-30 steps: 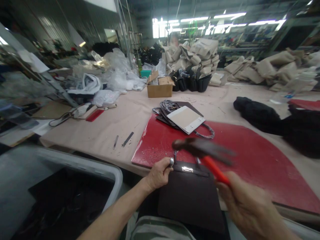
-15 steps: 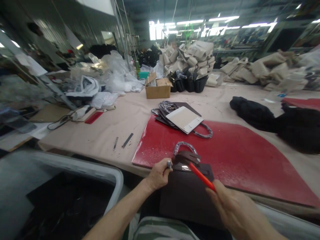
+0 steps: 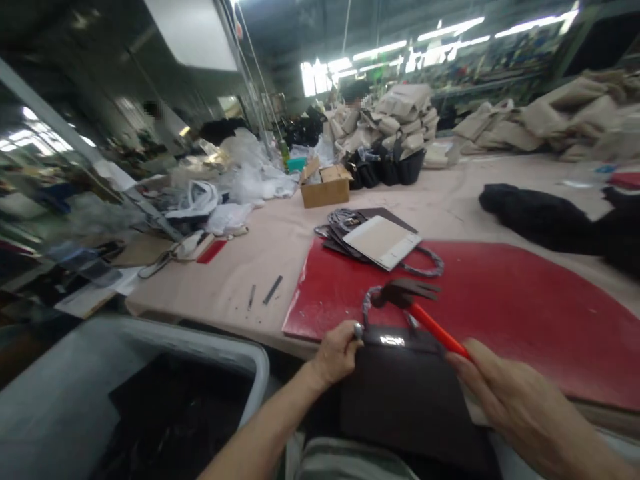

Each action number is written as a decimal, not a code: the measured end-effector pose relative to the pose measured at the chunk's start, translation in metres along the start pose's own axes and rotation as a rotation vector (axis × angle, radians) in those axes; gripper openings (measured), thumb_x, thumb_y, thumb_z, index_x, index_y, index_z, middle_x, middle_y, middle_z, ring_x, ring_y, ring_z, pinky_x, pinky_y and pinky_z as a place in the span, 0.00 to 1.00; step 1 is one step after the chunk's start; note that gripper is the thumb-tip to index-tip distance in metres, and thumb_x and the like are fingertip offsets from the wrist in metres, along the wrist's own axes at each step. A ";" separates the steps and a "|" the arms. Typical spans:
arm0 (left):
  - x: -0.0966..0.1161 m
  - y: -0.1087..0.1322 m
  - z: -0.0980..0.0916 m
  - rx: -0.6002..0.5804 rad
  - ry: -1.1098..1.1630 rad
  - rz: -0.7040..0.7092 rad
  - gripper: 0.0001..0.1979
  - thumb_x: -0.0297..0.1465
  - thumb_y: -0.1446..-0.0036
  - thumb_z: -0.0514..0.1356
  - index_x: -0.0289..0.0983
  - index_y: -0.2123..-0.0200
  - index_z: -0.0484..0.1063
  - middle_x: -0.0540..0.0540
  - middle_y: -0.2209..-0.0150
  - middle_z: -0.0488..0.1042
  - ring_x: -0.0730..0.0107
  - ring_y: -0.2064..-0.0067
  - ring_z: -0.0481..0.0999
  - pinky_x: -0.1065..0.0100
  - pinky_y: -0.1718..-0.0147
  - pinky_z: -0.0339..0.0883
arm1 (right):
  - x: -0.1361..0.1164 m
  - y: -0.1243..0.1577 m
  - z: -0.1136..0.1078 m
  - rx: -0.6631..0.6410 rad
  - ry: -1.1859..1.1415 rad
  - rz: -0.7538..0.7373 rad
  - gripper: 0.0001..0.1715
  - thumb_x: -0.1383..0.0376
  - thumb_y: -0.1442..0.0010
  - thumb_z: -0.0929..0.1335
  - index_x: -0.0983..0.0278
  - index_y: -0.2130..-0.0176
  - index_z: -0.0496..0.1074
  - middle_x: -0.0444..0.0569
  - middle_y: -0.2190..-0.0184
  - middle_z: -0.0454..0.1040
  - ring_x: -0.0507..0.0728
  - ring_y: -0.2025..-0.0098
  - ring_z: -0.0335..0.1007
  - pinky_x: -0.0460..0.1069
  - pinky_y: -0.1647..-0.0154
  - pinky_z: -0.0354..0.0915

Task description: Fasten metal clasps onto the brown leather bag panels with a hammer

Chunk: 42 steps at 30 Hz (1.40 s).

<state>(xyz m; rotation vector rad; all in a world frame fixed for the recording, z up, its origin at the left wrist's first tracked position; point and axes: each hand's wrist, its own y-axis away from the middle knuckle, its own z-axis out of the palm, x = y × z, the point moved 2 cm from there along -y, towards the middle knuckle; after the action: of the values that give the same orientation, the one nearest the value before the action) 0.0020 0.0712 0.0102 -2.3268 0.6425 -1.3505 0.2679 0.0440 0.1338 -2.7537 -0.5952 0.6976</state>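
Right hand [image 3: 505, 393] clamped on hammer [image 3: 405, 293], its head above the dark bag [image 3: 400, 400] at the red board's [image 3: 500, 300] near edge. Left hand [image 3: 337, 353] pinches a metal stud [image 3: 358, 329] there — a skewed blow risks crushing fingers.

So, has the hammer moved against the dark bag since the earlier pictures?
Yes. The hammer has lifted: half a second ago its head sat at the top edge of the dark bag; now it hangs higher above it, in the right hand.
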 end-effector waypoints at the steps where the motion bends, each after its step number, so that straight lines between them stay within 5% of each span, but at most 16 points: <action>1: -0.001 0.000 -0.002 0.004 -0.001 0.010 0.14 0.21 0.43 0.55 0.37 0.54 0.69 0.41 0.58 0.75 0.61 0.56 0.77 0.60 0.53 0.74 | -0.004 0.000 -0.002 -0.045 0.012 0.026 0.27 0.45 0.33 0.52 0.57 0.71 0.61 0.48 0.83 0.67 0.57 0.84 0.60 0.52 0.79 0.47; 12: -0.008 -0.003 -0.009 -0.030 -0.032 -0.053 0.11 0.25 0.39 0.56 0.36 0.54 0.72 0.41 0.57 0.78 0.64 0.55 0.79 0.61 0.54 0.74 | 0.000 0.016 0.016 -0.215 -0.058 0.257 0.17 0.51 0.34 0.55 0.58 0.70 0.57 0.45 0.81 0.65 0.56 0.81 0.60 0.50 0.75 0.44; 21: -0.002 0.004 -0.009 0.079 -0.068 0.028 0.04 0.27 0.37 0.56 0.37 0.60 0.70 0.41 0.57 0.79 0.62 0.54 0.80 0.58 0.53 0.75 | 0.022 0.030 0.031 -0.203 -0.142 0.429 0.17 0.49 0.38 0.56 0.57 0.71 0.55 0.42 0.84 0.59 0.55 0.82 0.54 0.49 0.76 0.43; 27: 0.003 -0.008 -0.015 -0.001 -0.089 0.075 0.05 0.27 0.36 0.56 0.37 0.58 0.71 0.41 0.55 0.78 0.62 0.51 0.79 0.59 0.52 0.75 | 0.030 0.038 0.040 -0.210 -0.211 0.477 0.17 0.50 0.37 0.56 0.57 0.71 0.55 0.42 0.83 0.61 0.55 0.83 0.55 0.49 0.76 0.45; 42: -0.014 -0.012 -0.025 0.134 -0.055 -0.221 0.09 0.32 0.38 0.58 0.36 0.58 0.76 0.41 0.57 0.80 0.62 0.54 0.79 0.61 0.51 0.74 | 0.037 0.031 0.056 -0.186 -0.362 0.541 0.19 0.49 0.39 0.58 0.58 0.73 0.58 0.43 0.82 0.63 0.54 0.80 0.58 0.49 0.77 0.50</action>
<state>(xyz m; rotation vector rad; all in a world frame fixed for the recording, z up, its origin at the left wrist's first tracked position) -0.0238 0.0863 0.0189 -2.3705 0.2744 -1.3705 0.2797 0.0401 0.0616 -3.0028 0.0494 1.3368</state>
